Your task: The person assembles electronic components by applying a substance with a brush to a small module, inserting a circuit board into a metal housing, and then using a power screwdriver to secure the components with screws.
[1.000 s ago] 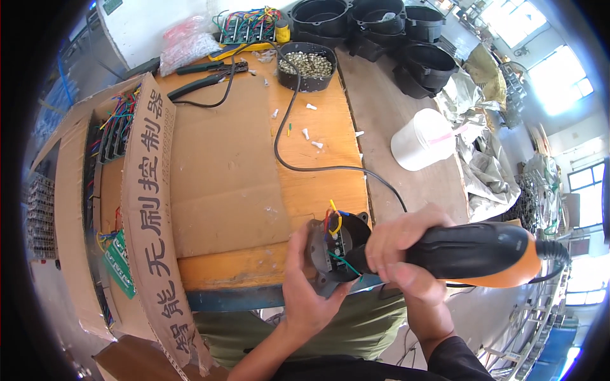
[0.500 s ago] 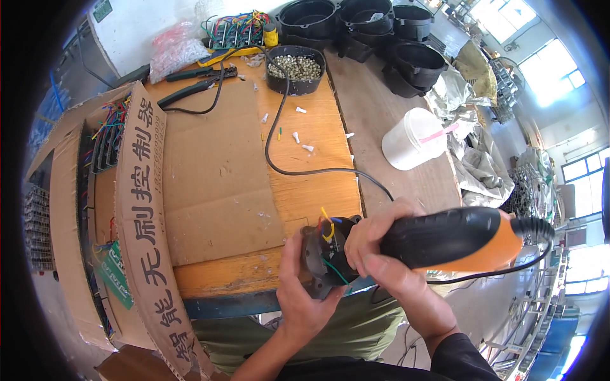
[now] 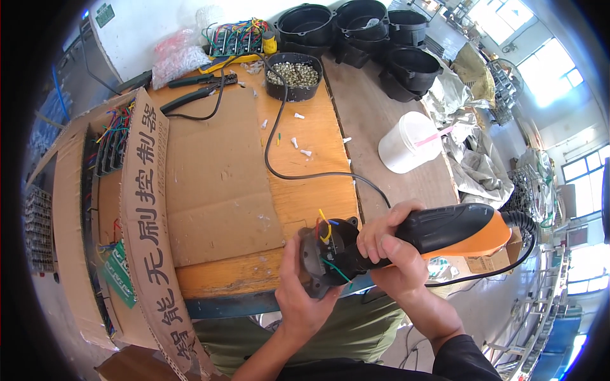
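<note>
My left hand [image 3: 300, 298] grips a round black plastic housing [image 3: 324, 254] with coloured wires sticking out of it, held just past the near edge of the wooden bench [image 3: 318, 159]. My right hand [image 3: 394, 260] is closed around a black and orange electric screwdriver [image 3: 457, 232], whose front end is pressed into the housing. The tool's black cord [image 3: 286, 165] runs across the bench toward the back.
A cardboard sheet [image 3: 216, 171] covers the bench's left part, beside an open carton [image 3: 95, 190] of wired boards. At the back stand a black tray of screws [image 3: 293, 75], pliers [image 3: 190, 92], a wired circuit board [image 3: 235, 38] and stacked black housings [image 3: 375, 38]. A white bucket [image 3: 406, 143] stands right.
The view has shifted a little, so bench and hands sit lower and further right. Both hands keep the same grips, with the screwdriver still against the housing.
</note>
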